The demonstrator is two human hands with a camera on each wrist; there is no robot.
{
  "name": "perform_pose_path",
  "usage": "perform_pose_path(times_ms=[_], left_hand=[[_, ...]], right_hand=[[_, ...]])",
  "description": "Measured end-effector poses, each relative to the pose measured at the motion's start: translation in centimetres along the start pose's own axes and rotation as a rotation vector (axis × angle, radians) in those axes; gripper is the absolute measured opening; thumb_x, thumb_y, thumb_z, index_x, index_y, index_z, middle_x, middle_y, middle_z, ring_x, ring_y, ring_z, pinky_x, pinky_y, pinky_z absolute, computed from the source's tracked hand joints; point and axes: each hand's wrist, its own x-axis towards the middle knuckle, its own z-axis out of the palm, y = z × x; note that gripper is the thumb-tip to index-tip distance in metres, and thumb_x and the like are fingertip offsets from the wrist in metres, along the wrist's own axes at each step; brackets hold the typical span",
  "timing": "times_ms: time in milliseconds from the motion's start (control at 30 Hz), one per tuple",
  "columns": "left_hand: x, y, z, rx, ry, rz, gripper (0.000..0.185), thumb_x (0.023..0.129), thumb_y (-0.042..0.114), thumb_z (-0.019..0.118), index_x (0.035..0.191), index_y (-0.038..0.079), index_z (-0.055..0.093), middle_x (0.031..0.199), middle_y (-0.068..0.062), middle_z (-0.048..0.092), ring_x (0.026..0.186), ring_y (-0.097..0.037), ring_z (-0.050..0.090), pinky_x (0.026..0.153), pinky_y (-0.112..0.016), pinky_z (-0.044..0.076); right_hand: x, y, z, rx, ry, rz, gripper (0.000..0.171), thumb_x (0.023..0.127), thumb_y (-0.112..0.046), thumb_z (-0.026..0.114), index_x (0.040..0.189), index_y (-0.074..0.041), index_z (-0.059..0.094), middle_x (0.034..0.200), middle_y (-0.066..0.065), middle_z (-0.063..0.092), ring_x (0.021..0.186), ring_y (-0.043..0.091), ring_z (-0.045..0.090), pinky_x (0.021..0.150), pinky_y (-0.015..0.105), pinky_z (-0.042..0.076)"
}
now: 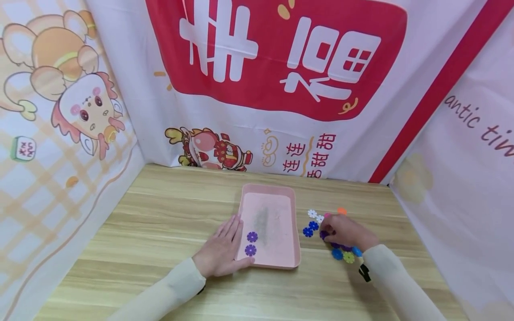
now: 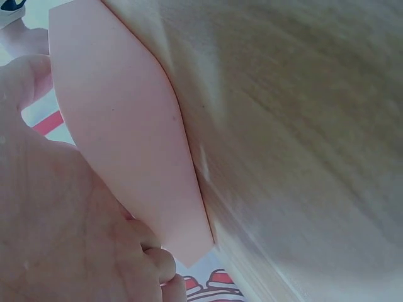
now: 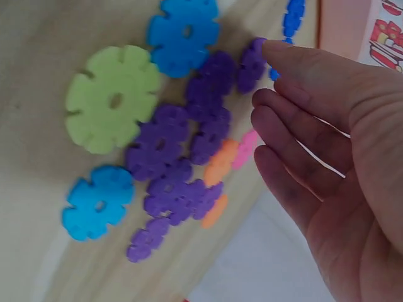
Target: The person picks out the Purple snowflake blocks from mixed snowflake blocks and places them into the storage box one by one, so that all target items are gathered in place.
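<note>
My left hand (image 1: 218, 255) rests against the left side of the pink tray (image 1: 279, 227), fingers lying along its rim and thumb at the near corner. Inside the tray, close to that hand, lie two purple notched discs, one farther away (image 1: 252, 236) and one nearer (image 1: 250, 250). To the right of the tray, my right hand (image 1: 348, 232) pinches a purple notched disc (image 3: 252, 65) between thumb and index finger. Beneath and beside this hand is a loose group of notched discs: several purple (image 3: 157, 141), a yellow-green one (image 3: 113, 99) and blue ones (image 3: 97, 202).
White discs (image 1: 312, 214) and dark blue discs (image 1: 308, 232) lie between the tray and the right hand. An orange disc (image 1: 341, 211) is just beyond the hand. The wooden table (image 1: 180, 200) meets a printed cloth (image 1: 273, 102) at the back, with more cloth at both sides.
</note>
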Motion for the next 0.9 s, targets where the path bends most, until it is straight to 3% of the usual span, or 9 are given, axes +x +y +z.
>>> perform_pose_path(times_ms=[233, 500, 733, 900], left_hand=[[-0.1, 0.6, -1.3, -0.013, -0.042, -0.001, 0.105, 0.101, 0.069, 0.050, 0.162, -0.012, 0.024, 0.173, -0.032, 0.014, 0.163, -0.047, 0.017, 0.134, -0.057, 0.021], [-0.1, 0.5, -1.3, 0.009, -0.056, -0.013, 0.104, 0.102, 0.071, 0.045, 0.163, -0.010, 0.022, 0.174, -0.029, 0.012, 0.164, -0.044, 0.016, 0.134, -0.055, 0.021], [0.0, 0.6, -1.2, -0.005, -0.050, -0.008, 0.105, 0.102, 0.072, 0.045, 0.164, -0.010, 0.022, 0.174, -0.030, 0.012, 0.164, -0.045, 0.016, 0.134, -0.056, 0.020], [-0.2, 0.5, -1.1, -0.025, -0.044, -0.008, 0.105, 0.101, 0.070, 0.049, 0.163, -0.011, 0.023, 0.174, -0.031, 0.013, 0.163, -0.046, 0.017, 0.134, -0.056, 0.021]], right_hand=[[0.2, 0.6, 0.7, 0.006, 0.047, -0.017, 0.017, 0.090, -0.012, 0.085, 0.105, -0.007, 0.079, 0.099, 0.003, 0.073, 0.086, 0.013, 0.065, 0.079, 0.032, 0.062], [1.5, 1.1, 0.7, 0.116, -0.019, 0.137, 0.019, 0.087, -0.013, 0.087, 0.102, -0.012, 0.075, 0.095, -0.003, 0.072, 0.084, 0.009, 0.063, 0.083, 0.035, 0.063], [2.2, 1.3, 0.2, 0.069, -0.053, 0.126, 0.019, 0.086, -0.015, 0.089, 0.091, -0.017, 0.071, 0.084, -0.007, 0.066, 0.077, 0.009, 0.057, 0.073, 0.028, 0.055], [2.6, 1.0, -0.5, 0.030, -0.054, 0.084, 0.014, 0.090, -0.012, 0.085, 0.088, -0.018, 0.072, 0.080, -0.010, 0.067, 0.074, 0.007, 0.059, 0.072, 0.027, 0.057]])
